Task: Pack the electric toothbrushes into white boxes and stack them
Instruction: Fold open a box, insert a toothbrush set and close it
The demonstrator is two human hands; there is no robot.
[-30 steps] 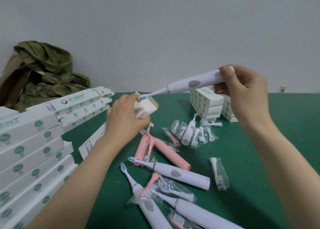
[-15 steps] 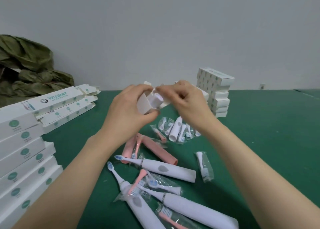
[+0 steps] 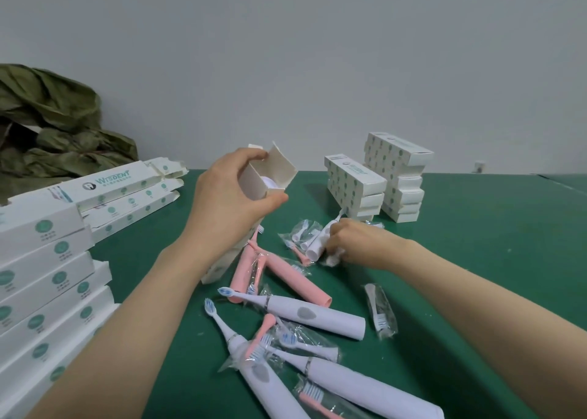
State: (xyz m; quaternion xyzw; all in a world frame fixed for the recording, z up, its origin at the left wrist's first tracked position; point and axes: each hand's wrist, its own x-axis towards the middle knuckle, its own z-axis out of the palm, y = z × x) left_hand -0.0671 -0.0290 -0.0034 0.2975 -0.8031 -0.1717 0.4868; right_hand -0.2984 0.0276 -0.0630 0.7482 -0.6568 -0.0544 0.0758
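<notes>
One toothbrush [image 3: 271,182] sits in the open white box [image 3: 281,167] gripped by the left hand [image 3: 227,202], mid-table; the right hand [image 3: 352,244] pinches a brush-head packet [image 3: 331,259] nearby. Tilted, the unclosed box could spill it.

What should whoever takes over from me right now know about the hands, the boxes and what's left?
Left hand: holds the open white box off the table, flaps open; a toothbrush base shows inside.
Right hand: low over the green table, pinching what looks like a brush-head packet.
Done: closed boxes stacked at the left, back stacks by the wall.
Left: probably add the packet, close the flaps, stack the box; then pack the loose white toothbrushes and pink toothbrushes.
</notes>
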